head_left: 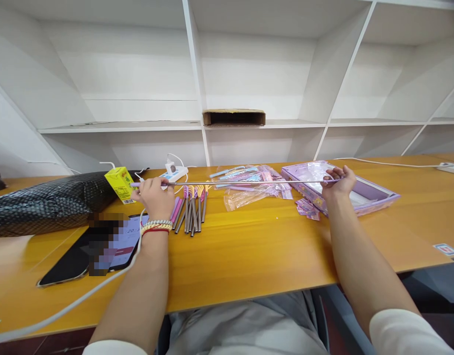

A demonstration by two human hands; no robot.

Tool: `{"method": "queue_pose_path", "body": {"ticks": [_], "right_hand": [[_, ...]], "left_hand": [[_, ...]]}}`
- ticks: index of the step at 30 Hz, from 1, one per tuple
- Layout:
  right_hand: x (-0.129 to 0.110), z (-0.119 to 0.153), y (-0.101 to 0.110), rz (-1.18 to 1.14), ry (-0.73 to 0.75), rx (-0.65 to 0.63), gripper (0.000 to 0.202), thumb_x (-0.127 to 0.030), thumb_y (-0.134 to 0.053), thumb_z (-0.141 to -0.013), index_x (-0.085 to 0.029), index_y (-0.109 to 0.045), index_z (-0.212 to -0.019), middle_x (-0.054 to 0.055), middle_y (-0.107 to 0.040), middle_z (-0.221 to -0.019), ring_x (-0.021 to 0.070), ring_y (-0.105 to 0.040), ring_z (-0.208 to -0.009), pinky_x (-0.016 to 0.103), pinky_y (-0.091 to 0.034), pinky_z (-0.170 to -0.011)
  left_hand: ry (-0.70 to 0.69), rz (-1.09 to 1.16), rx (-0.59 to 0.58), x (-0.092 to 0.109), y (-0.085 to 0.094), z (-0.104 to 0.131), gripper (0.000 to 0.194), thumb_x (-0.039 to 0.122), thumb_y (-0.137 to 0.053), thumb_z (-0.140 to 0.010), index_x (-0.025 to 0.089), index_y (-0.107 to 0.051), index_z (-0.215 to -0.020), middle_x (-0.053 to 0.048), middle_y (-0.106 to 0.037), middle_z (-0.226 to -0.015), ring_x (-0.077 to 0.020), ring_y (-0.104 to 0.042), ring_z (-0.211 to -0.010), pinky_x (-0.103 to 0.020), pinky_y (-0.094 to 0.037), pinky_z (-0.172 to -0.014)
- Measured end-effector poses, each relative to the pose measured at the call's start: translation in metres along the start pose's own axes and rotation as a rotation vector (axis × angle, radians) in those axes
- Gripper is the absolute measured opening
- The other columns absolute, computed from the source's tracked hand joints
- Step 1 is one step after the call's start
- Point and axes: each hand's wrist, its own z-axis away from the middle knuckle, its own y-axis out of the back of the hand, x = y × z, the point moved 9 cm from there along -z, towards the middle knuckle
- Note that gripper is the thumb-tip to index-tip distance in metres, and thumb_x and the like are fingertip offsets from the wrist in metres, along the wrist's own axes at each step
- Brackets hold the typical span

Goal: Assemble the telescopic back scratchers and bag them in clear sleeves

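Spanning left from the box, the rod, probably light but stiff, suits end holds: left hand and right hand clamp there.

Cardboard box on shelf — yellow carton, power strip

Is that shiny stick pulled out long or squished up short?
Pulled out long: the stick's thin metal part stretches all the way between the left hand and right hand.

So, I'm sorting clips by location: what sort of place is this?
Likely an office-style workspace: a long desk, white shelves behind it, and a power strip on top.
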Motion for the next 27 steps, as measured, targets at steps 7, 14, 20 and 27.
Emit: {"method": "queue_pose_path", "body": {"ticks": [7, 14, 20, 27], "right_hand": [[0.001, -0.002, -0.006, -0.070, -0.008, -0.085, 0.024, -0.036, -0.038, -0.080, -0.017, -0.048, -0.068, 0.002, -0.054, -0.060, 0.0103, -0.044, -0.043, 0.023, -0.021, -0.038], [-0.001, 0.003, -0.015, -0.143, 0.005, -0.188, 0.030, -0.039, -0.035, -0.079, -0.017, -0.052, -0.067, 0.004, -0.055, -0.061, 0.0122, -0.047, -0.046, 0.025, -0.022, -0.040], [-0.005, -0.001, -0.008, -0.160, 0.084, -0.144, 0.033, -0.041, -0.036, -0.077, -0.016, -0.053, -0.064, 0.006, -0.056, -0.060, 0.0128, -0.047, -0.045, 0.026, -0.023, -0.042], [-0.007, -0.005, -0.001, -0.163, 0.119, -0.092, 0.031, -0.040, -0.038, -0.075, -0.016, -0.054, -0.064, 0.005, -0.056, -0.063, 0.0129, -0.048, -0.046, 0.027, -0.026, -0.044]], "left_hand": [[0.049, -0.052, 0.021, 0.001, 0.005, 0.001, 0.008, 0.026, -0.053, -0.075, 0.019, -0.054, -0.079, -0.010, -0.057, -0.093, -0.0301, -0.046, -0.102, -0.046, -0.025, -0.088], [0.081, -0.048, 0.019, 0.002, 0.008, 0.001, 0.005, 0.016, -0.048, -0.072, 0.019, -0.050, -0.075, -0.012, -0.055, -0.093, -0.0318, -0.044, -0.101, -0.047, -0.025, -0.084], [0.049, -0.023, 0.025, 0.004, 0.005, 0.001, 0.006, 0.017, -0.049, -0.072, 0.019, -0.055, -0.074, -0.010, -0.058, -0.091, -0.0302, -0.047, -0.101, -0.047, -0.025, -0.088], [0.037, 0.086, 0.071, 0.002, 0.003, 0.002, 0.012, 0.019, -0.050, -0.077, 0.019, -0.062, -0.075, -0.008, -0.062, -0.091, -0.0267, -0.052, -0.099, -0.049, -0.023, -0.093]]}}
